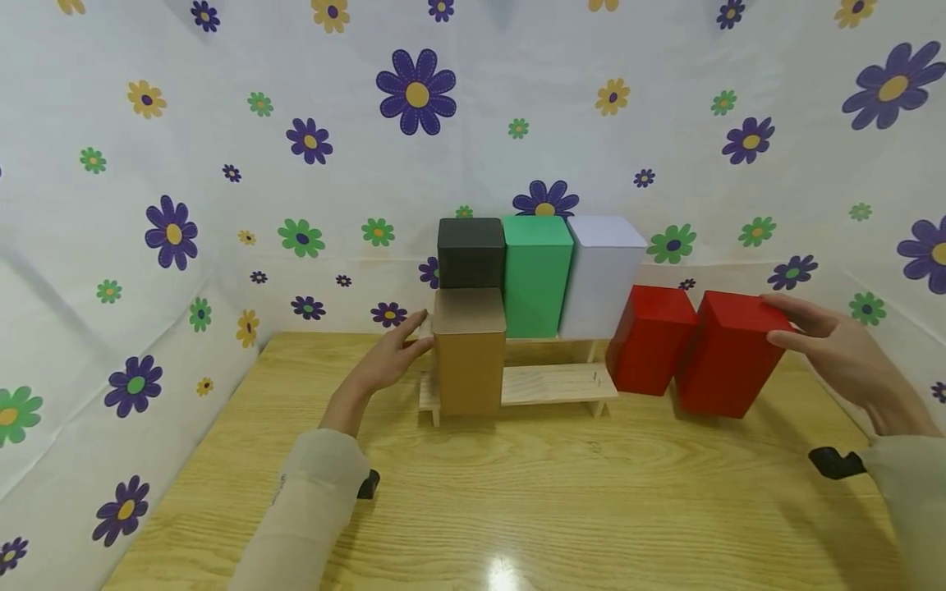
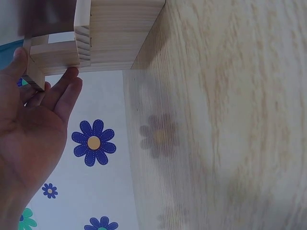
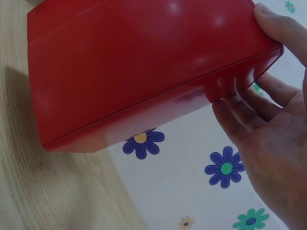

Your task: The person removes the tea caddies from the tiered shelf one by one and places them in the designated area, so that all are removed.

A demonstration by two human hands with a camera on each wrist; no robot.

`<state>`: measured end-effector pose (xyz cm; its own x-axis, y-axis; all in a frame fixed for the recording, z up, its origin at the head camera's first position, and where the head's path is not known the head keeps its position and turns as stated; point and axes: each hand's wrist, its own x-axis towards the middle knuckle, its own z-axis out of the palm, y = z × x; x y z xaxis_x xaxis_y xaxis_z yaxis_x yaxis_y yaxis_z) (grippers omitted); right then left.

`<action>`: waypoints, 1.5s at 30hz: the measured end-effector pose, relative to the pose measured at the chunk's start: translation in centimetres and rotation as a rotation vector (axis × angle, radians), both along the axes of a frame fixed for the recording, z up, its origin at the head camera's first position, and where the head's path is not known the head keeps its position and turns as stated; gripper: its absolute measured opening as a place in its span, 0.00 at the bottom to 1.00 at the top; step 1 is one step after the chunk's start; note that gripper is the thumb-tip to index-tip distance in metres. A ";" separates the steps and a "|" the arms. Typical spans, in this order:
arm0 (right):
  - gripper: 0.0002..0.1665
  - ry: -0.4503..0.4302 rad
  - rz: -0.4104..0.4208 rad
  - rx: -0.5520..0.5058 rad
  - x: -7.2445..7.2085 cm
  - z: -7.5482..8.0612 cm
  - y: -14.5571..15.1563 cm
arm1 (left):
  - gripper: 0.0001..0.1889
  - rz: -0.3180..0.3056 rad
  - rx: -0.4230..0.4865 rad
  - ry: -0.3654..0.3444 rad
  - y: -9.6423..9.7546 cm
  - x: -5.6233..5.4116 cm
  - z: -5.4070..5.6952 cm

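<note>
My left hand (image 1: 388, 359) is at the left end of a two-step wooden rack (image 1: 550, 383). In the left wrist view, its thumb and fingers pinch the rack's upper end piece (image 2: 34, 72). At the right, my right hand (image 1: 838, 353) grips the top right edge of a red box (image 1: 727, 361), thumb on the near side and fingers behind. That box leans a little, close over the table, beside a second red box (image 1: 650, 345). On the rack's upper step stand a black box (image 1: 470, 252), a green box (image 1: 537, 279) and a white box (image 1: 602, 279). A brown box (image 1: 470, 361) occupies the lower step's left end.
The rack stands on a wood-grain table (image 1: 517, 492), near its back edge. A white cloth with printed flowers (image 1: 480, 156) hangs behind the table and along both sides. Dark straps or devices (image 1: 837, 463) show at the wrists.
</note>
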<state>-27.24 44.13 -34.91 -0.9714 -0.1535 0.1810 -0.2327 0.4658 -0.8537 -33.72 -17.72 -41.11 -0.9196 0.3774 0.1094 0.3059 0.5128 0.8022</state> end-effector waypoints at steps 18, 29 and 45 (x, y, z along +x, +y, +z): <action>0.37 -0.125 0.056 -0.126 -1.6 -0.5 0.7 | 0.37 -0.017 0.011 0.012 0.5 0.0 0.2; 0.37 -0.091 0.193 -0.321 -3.0 -2.2 0.2 | 0.36 -0.019 0.024 0.025 0.5 0.1 0.3; 0.38 -0.063 0.256 -0.361 -3.6 -2.7 -0.7 | 0.36 0.001 -0.002 0.008 0.0 0.0 -0.1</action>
<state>-30.87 43.43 -37.62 -0.9210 -0.3285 0.2092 -0.2444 0.0692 -0.9672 -33.74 -17.68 -41.18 -0.9190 0.3769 0.1159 0.3118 0.5145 0.7988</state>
